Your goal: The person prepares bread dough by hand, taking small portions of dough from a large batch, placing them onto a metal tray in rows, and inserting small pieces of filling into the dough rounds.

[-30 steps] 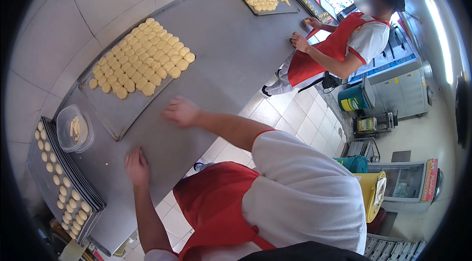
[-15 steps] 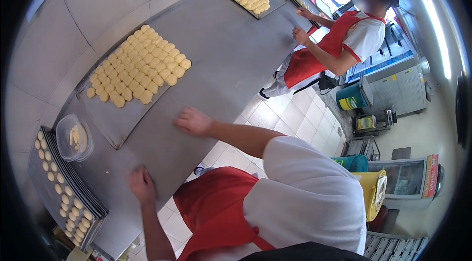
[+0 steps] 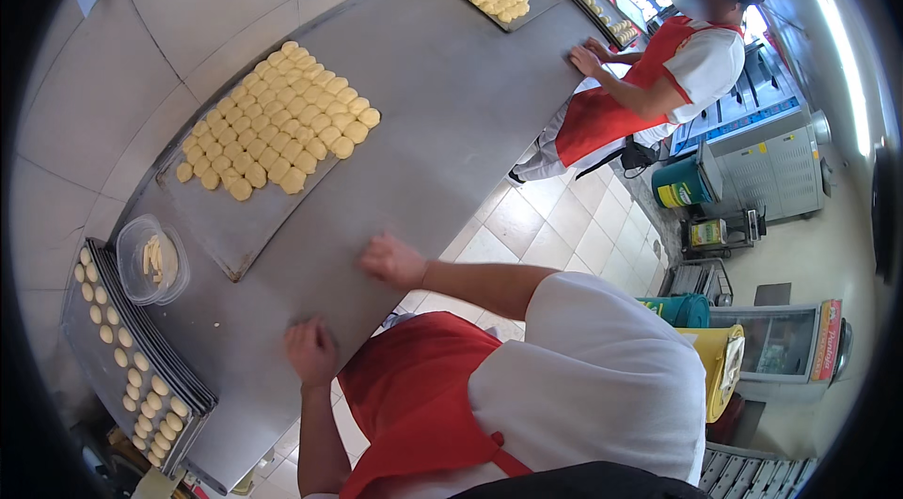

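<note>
I observed, through the head camera, two bare hands at the front edge of a grey metal bench (image 3: 442, 95). The dough pieces (image 3: 277, 118) were pale yellow, rounded and slightly flattened; they sat tightly packed in rows, touching their neighbours, and ended in an uneven margin on the side toward the hands. They lay on a dark tray (image 3: 243, 228) near the bench's back edge, its metal exposed toward the left end. The left hand (image 3: 312, 348) was curled beside the front edge; the right hand (image 3: 393, 261), slightly blurred, was also curled, farther right along that edge. I could not tell whether either gripped anything (the palms were hidden from my view).

A clear plastic tub (image 3: 132, 278) with pale sticks (image 3: 153, 259) stood between the tray and a stack of trays (image 3: 169, 348) along the left end, the topmost bearing pale dough rounds (image 3: 125, 336). A small crumb (image 3: 217, 324) lay on the metal near the tub. Toward the right end I noted a second dough-laden tray (image 3: 536, 8) and a co-worker (image 3: 701, 66), whose hands were at the front edge.
</note>
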The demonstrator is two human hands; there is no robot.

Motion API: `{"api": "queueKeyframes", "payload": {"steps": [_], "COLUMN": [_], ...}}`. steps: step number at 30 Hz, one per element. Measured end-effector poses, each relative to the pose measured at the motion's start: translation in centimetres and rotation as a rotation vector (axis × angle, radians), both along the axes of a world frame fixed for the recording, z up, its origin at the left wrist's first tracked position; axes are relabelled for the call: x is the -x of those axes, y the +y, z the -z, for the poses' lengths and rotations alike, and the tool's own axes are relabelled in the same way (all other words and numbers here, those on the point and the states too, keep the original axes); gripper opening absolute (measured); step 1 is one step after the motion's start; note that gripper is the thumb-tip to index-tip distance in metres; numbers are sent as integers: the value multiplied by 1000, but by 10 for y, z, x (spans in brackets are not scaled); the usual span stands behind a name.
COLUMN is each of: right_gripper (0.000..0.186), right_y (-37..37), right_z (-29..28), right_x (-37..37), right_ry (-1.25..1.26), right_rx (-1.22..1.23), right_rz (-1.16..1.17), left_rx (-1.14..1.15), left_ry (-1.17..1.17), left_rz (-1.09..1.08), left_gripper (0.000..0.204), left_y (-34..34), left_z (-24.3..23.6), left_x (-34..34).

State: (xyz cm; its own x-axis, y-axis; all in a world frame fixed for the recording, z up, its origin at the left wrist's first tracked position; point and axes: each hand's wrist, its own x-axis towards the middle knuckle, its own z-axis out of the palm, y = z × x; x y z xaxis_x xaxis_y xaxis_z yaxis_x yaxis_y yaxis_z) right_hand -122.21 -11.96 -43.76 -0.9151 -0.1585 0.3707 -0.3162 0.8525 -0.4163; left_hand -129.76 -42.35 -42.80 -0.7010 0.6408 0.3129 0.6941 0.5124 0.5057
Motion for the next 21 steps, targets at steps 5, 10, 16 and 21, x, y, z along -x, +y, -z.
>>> {"api": "queueKeyframes", "payload": {"steps": [5, 10, 16, 21], "right_gripper": [28, 28, 28, 28], "right_y": [-14, 20, -4, -75], "right_z": [-24, -9, -55, -126], "right_x": [67, 52, 13, 74], "right_ry": [-102, -177, -379, -590], "right_rx": [-161, 25, 142, 567], "right_rz": [-114, 14, 234, 169], "left_rx": [30, 36, 130, -518], "left_ry": [67, -91, -223, -860], "left_rz": [164, -100, -342, -368], "left_gripper": [14, 26, 42, 37], "left_y": [47, -7, -40, -100], "left_z": [-5, 7, -36, -136], "left_x": [62, 51, 27, 36]}}
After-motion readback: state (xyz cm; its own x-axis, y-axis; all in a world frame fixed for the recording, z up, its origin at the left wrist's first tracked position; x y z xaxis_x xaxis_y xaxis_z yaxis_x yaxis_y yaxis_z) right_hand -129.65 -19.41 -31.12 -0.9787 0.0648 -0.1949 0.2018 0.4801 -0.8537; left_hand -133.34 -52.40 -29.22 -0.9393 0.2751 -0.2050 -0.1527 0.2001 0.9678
